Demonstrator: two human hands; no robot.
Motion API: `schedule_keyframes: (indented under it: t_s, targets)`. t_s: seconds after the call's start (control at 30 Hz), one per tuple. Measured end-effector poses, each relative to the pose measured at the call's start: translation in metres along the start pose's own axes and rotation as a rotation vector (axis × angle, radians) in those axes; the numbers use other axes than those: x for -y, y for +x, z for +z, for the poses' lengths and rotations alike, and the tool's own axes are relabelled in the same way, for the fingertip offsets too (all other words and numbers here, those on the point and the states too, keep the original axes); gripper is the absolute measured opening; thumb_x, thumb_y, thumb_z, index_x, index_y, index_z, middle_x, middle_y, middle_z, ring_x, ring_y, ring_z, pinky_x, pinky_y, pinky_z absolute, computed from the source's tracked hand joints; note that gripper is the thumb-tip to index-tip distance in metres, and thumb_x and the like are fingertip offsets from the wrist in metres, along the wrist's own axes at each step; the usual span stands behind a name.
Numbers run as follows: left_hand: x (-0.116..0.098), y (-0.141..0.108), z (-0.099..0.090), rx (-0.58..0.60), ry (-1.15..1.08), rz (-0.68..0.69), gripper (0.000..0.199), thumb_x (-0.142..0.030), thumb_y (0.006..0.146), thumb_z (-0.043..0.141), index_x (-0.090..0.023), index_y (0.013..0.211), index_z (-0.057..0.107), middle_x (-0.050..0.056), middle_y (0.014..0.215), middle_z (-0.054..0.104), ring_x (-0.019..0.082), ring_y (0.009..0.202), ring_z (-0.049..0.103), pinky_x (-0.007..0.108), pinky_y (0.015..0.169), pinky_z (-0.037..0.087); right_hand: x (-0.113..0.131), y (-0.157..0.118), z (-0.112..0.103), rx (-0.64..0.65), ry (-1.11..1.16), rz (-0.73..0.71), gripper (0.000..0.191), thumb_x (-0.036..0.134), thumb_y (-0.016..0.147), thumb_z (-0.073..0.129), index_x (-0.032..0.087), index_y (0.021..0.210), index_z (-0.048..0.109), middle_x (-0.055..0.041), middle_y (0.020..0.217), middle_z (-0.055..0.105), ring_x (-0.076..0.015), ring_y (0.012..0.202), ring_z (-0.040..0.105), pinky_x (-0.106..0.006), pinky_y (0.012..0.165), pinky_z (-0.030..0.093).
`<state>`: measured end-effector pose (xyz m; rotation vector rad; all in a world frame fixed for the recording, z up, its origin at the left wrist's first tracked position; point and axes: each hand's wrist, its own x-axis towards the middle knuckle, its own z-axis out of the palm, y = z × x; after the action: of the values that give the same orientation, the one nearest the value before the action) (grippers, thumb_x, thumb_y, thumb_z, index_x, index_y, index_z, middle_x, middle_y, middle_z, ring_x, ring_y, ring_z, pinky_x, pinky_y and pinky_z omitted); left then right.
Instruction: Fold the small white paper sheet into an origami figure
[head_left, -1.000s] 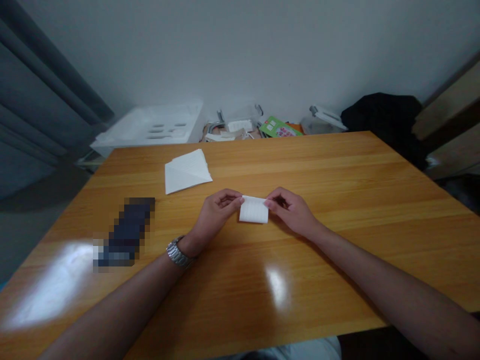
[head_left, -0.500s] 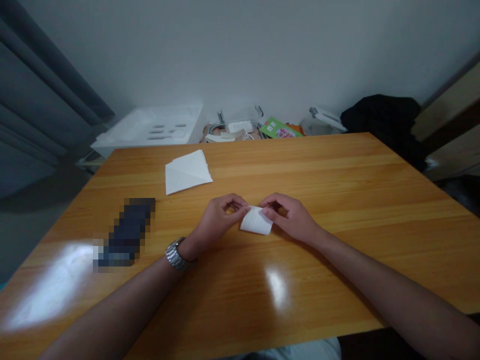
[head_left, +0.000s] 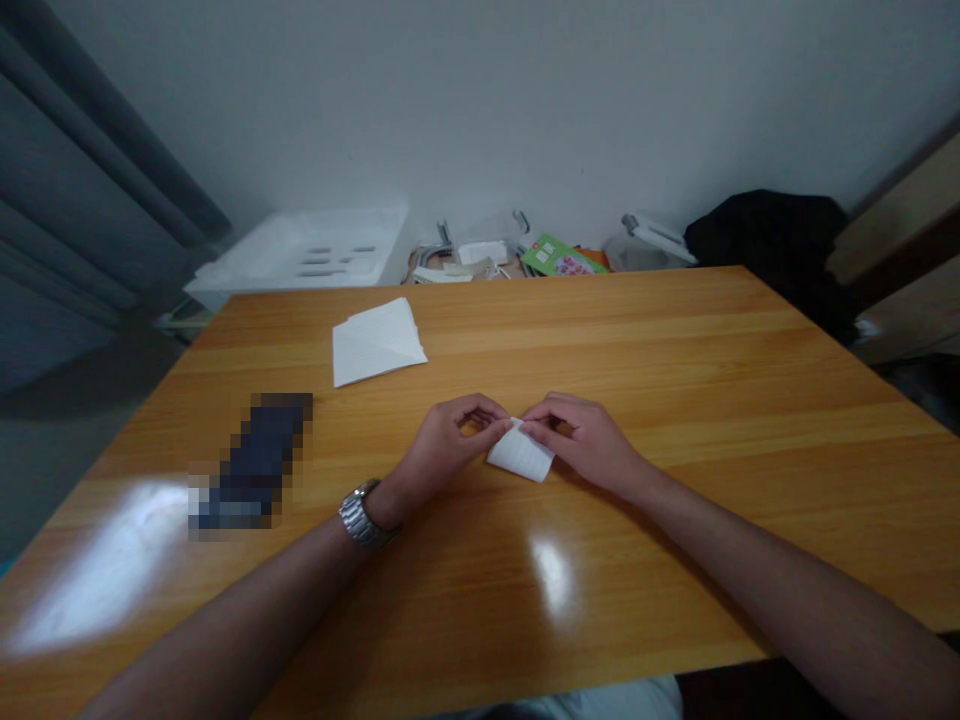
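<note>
A small piece of white paper (head_left: 525,456) hangs between my two hands, just over the wooden table (head_left: 645,360). My left hand (head_left: 454,435), with a metal watch (head_left: 364,515) on its wrist, pinches the paper's upper left edge between thumb and fingers. On the other side my right hand (head_left: 581,435) pinches the upper right part the same way. The thumbs almost meet at the top edge. Fingertips behind the paper are partly hidden. Farther back on the left lies a stack of folded white paper sheets (head_left: 379,342).
A dark pixelated object (head_left: 259,460) lies on the table's left side. Beyond the far edge are a white plastic tray (head_left: 300,250), a green booklet (head_left: 562,256), assorted small items and a black cloth-like heap (head_left: 765,240). A grey curtain (head_left: 75,160) hangs at left.
My left hand has moved slightly right, closer to my right hand. The paper has tilted, its lower edge now sloping down to the right, and its top is gathered between the thumbs.
</note>
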<state>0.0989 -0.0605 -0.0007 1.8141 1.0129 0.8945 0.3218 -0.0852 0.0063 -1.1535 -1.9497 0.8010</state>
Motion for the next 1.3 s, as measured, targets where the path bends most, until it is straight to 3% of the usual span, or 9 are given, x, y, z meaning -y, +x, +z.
schedule_keyframes:
  t_s: [0.17,0.33,0.57,0.83,1.1,1.3]
  targets:
    - [0.006,-0.002,0.004,-0.048,-0.211,0.019,0.027,-0.034,0.085,0.075,-0.017,0.102,0.064,0.007,0.101,0.072,0.018,0.095,0.070,0.031,0.089,0.056,-0.007,0.001,-0.001,-0.167,0.139,0.115,0.017,0.035,0.094,0.064,0.020,0.091,0.071,-0.0032,0.086,0.072,-0.0167,0.077,0.064,-0.029,0.070,0.048]
    - [0.008,-0.003,0.006,-0.010,-0.199,0.023,0.022,-0.034,0.088,0.073,-0.017,0.099,0.063,0.007,0.100,0.071,0.017,0.095,0.069,0.033,0.092,0.056,-0.014,0.002,-0.003,-0.292,0.176,0.150,0.020,0.039,0.092,0.066,0.020,0.090,0.071,-0.0042,0.086,0.072,-0.0178,0.077,0.064,-0.030,0.069,0.049]
    - [0.007,-0.003,0.004,-0.012,-0.122,-0.004,0.023,-0.038,0.088,0.072,-0.017,0.096,0.066,0.007,0.098,0.073,0.018,0.092,0.070,0.031,0.088,0.057,-0.009,0.001,-0.008,-0.295,0.061,0.067,0.021,0.041,0.094,0.064,0.021,0.090,0.070,-0.0045,0.087,0.071,-0.0188,0.079,0.064,-0.032,0.073,0.050]
    - [0.003,-0.001,0.000,-0.004,0.167,0.011,0.014,-0.033,0.090,0.068,-0.019,0.091,0.071,0.003,0.090,0.074,0.017,0.083,0.068,0.029,0.080,0.054,-0.002,0.000,-0.008,-0.239,-0.041,-0.040,0.017,0.035,0.096,0.063,0.022,0.088,0.070,-0.0033,0.084,0.070,-0.0183,0.079,0.063,-0.032,0.074,0.048]
    - [-0.003,-0.002,0.009,-0.102,-0.277,-0.052,0.026,-0.036,0.083,0.076,-0.017,0.092,0.062,0.005,0.090,0.071,0.016,0.084,0.069,0.028,0.081,0.057,-0.010,-0.002,-0.009,-0.325,0.068,0.053,0.022,0.042,0.095,0.063,0.023,0.089,0.070,-0.0036,0.086,0.070,-0.0184,0.077,0.064,-0.032,0.072,0.051]
    - [-0.001,-0.003,0.011,-0.019,-0.350,-0.105,0.029,-0.043,0.083,0.076,-0.016,0.091,0.067,0.006,0.092,0.074,0.017,0.086,0.070,0.029,0.080,0.056,-0.013,-0.002,-0.005,-0.347,0.139,0.075,0.023,0.045,0.094,0.064,0.023,0.090,0.070,-0.0032,0.086,0.070,-0.0182,0.077,0.064,-0.031,0.071,0.052]
